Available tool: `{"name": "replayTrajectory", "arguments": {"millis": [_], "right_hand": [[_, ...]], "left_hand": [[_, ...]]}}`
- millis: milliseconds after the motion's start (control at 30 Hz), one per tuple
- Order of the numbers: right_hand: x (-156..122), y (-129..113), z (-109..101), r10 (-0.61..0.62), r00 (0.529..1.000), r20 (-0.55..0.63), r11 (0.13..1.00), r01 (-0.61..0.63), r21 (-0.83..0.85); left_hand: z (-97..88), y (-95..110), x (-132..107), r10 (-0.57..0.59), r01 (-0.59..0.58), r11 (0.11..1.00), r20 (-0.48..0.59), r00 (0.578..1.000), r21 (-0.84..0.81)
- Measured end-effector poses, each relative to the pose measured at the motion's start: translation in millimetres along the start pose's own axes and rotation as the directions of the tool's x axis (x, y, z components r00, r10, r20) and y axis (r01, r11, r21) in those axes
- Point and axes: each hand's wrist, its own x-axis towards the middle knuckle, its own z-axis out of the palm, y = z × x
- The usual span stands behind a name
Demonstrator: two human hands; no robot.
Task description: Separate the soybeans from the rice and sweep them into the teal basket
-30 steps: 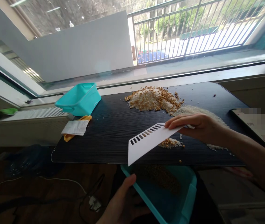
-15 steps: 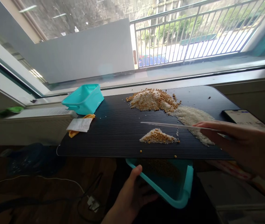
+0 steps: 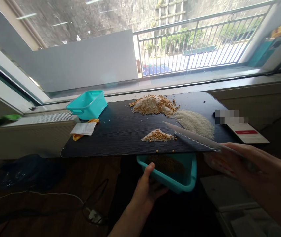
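My left hand [image 3: 146,189] grips the near-left rim of a teal tub [image 3: 180,172] held just below the front edge of the black table [image 3: 120,131]; yellow beans lie inside it. My right hand [image 3: 236,161] holds a white slotted scraper [image 3: 192,136], seen almost edge-on, above the table's front right. A small heap of beans and rice [image 3: 158,135] sits just left of the scraper's tip. Farther back lie a larger mixed pile [image 3: 152,104] and a heap of white rice [image 3: 194,121].
A second teal tub [image 3: 88,104] stands at the table's back left, with a white packet on a yellow cloth [image 3: 84,129] in front of it. A phone [image 3: 247,133] lies at the right edge. A window and railing are behind. Cables cross the dark floor at left.
My right hand has pulled back to the right and turned the scraper from flat-facing to edge-on, uncovering the small heap. The view has drawn back; the tub stays under the table edge.
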Motion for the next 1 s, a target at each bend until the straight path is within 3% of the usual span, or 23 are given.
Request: {"name": "replayTrajectory", "arguments": {"millis": [200,433,600,867,1000], "right_hand": [[-9.1,-10.1,-8.1,-0.141,0.99,0.004,0.99,0.141,-0.017],[-26.0,-8.5,-14.9,-0.126,0.992,0.003,0.992,0.126,-0.014],[-28.9,-18.1,-15.6,-0.144,0.99,-0.003,0.984,0.143,0.105],[-13.1,-19.4,-2.6,-0.062,0.997,-0.037,0.982,0.068,0.178],[1.7,-21.7,5.3,-0.083,0.996,-0.027,0.973,0.087,0.212]], "left_hand": [[0.4,-2.5,1.5,-0.006,0.006,1.0,-0.016,1.0,0.01],[-1.5,-5.3,0.7,0.002,-0.002,1.0,-0.002,1.0,0.014],[-0.3,-7.0,-3.4,0.032,-0.033,0.999,0.006,0.999,0.023],[-3.2,-8.3,-6.5,0.038,-0.039,0.999,0.03,0.999,0.033],[-8.6,-11.2,-7.6,0.043,-0.044,0.999,0.038,0.998,0.026]]}}
